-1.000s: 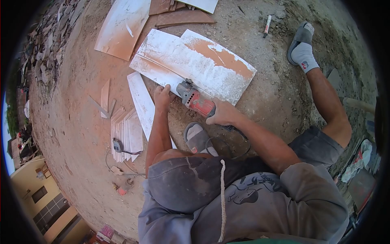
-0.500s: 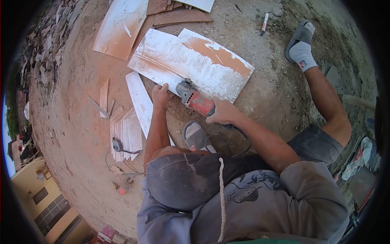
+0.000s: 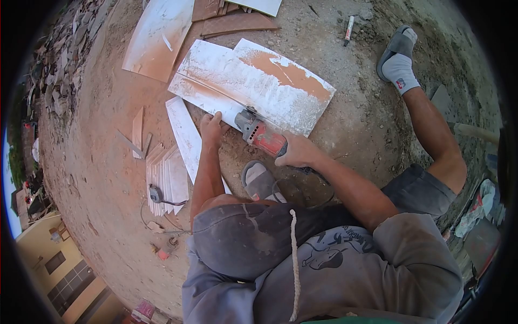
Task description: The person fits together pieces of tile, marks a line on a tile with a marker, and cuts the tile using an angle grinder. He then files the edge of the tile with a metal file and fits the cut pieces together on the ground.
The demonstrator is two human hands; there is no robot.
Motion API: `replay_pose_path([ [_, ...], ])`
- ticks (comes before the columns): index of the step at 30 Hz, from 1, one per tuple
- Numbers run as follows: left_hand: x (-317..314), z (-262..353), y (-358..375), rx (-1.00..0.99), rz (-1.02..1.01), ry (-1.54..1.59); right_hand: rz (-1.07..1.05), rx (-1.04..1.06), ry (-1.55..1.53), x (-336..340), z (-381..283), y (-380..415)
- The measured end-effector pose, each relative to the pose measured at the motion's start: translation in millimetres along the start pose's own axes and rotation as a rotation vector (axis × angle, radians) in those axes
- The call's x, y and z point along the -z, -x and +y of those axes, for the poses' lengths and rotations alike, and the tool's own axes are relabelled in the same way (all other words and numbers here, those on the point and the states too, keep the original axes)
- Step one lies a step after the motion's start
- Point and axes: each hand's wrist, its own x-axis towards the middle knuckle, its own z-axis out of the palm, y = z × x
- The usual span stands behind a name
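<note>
My right hand [image 3: 300,149] is wrapped around the rear body of a red and grey angle grinder [image 3: 268,139]. The grinder's head rests on a white-dusted tile [image 3: 216,73], at the end of a dark straight line running along it from the left. Where the disc meets the tile is hidden by the grinder's head. My left hand [image 3: 212,128] grips the tile's near edge, thumb on top, just left of the grinder. Bare reddish-brown patches show through the white on the tile's far right part.
Left of my forearm lie a long white tile strip [image 3: 184,135] and a fanned stack of cut strips [image 3: 168,175] with a tape measure [image 3: 156,194] on it. A large tile [image 3: 156,40] lies beyond. A marker [image 3: 349,31] is near my sandalled foot [image 3: 397,51].
The grinder has slid slightly to the right along the line on the tile, with my right hand on it. My left hand keeps its hold on the edge.
</note>
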Motion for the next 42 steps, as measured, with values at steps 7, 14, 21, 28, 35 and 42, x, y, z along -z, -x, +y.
replay_pose_path([
  [7, -2.0, 0.3, 3.2, -0.033, 0.01, -0.024, 0.003, 0.013, -0.014, -0.3, 1.4, -0.9],
  [14, 0.0, -4.1, 0.1, -0.04, 0.007, 0.009, 0.025, 0.008, -0.01, 2.2, 0.2, 7.7],
  [21, -0.7, -1.3, 1.6, -0.019, 0.017, -0.025, 0.006, 0.0, -0.021, 5.0, -0.1, 14.4],
  [28, -0.7, -1.4, 1.7, -0.003, 0.03, -0.042, -0.004, -0.019, -0.028, 8.6, -1.4, 23.2],
  [35, -2.1, -4.2, 1.7, -0.022, 0.034, -0.034, -0.003, -0.017, -0.025, 8.8, 1.6, 26.9],
  [42, -9.9, -15.1, 11.3, -0.047, 0.005, -0.081, 0.003, -0.002, -0.011, 5.3, 9.9, 24.7],
])
